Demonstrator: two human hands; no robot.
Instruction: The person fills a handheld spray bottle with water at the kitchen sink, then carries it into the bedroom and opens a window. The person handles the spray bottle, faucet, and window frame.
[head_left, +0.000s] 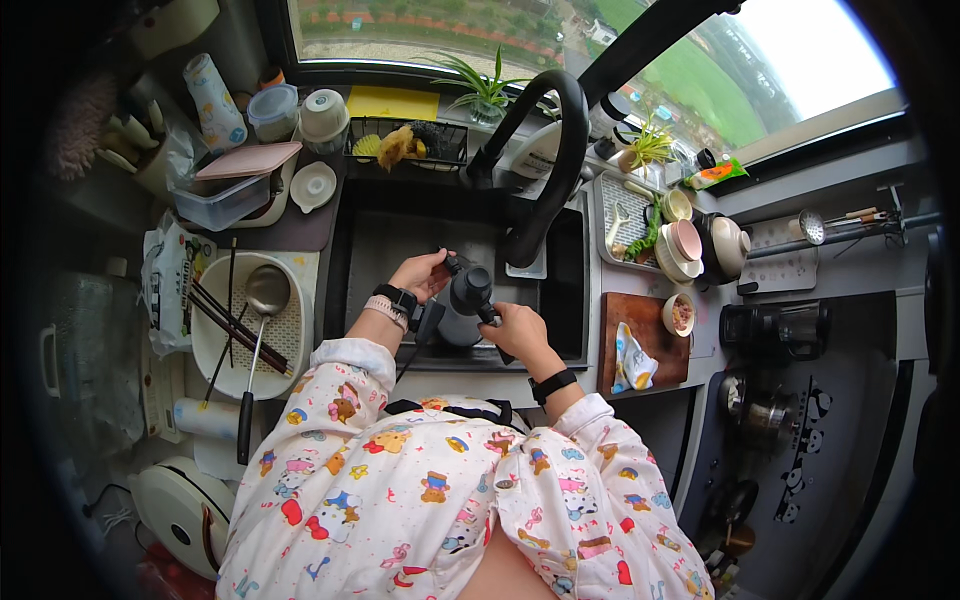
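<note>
Over the dark sink (375, 225), a vessel with a black cap and a see-through body (459, 326) stands or is held upright; it looks like a pot or bottle, kind unclear. My left hand (421, 276) is at its left side, fingers curled near a black part that sticks out at the top; whether they grip it is unclear. My right hand (519, 330) is closed around a black handle (491, 315) on its right side. The black faucet (559, 172) arches behind it. A small clear tray (529, 266) lies in the sink under the spout.
Left of the sink stands a white basin (300, 337) with a ladle (266, 291) and chopsticks. On the right are a wooden cutting board (637, 307), a small bowl of chopped food (679, 315) and a draining tray (615, 217) with greens. A wire basket (450, 154) holds sponges behind the sink.
</note>
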